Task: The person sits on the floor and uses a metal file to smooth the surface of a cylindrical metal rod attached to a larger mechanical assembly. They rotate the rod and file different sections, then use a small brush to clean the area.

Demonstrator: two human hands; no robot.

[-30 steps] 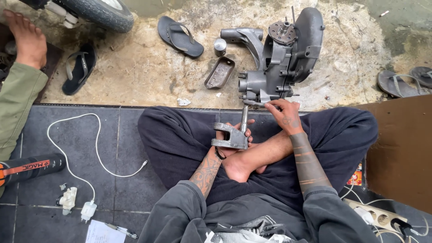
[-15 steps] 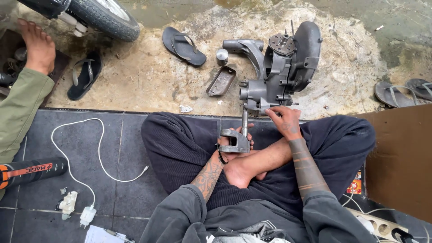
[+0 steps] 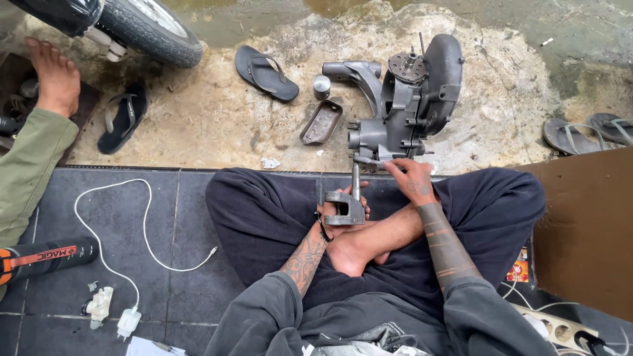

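Floor in two parts: rough concrete slab (image 3: 198, 125) beyond, dark tiled floor (image 3: 165, 264) nearer. On the concrete: grey engine casing (image 3: 412, 99), metal cover tray (image 3: 321, 122), small metal cylinder (image 3: 322, 86), three dark flip-flops (image 3: 266, 72), scooter tyre (image 3: 148, 29). On the tiles: white charger cable (image 3: 142, 231), plug adapters (image 3: 112, 313), black-and-orange canister (image 3: 46, 257), power strip (image 3: 560, 329), brown board (image 3: 583, 231).

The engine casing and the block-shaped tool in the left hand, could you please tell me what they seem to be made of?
The engine casing looks like cast metal, probably aluminium: dull grey, matt, with moulded ribs. The block-shaped tool in the left hand looks like steel: darker grey, thick, squared edges and a smooth rod.
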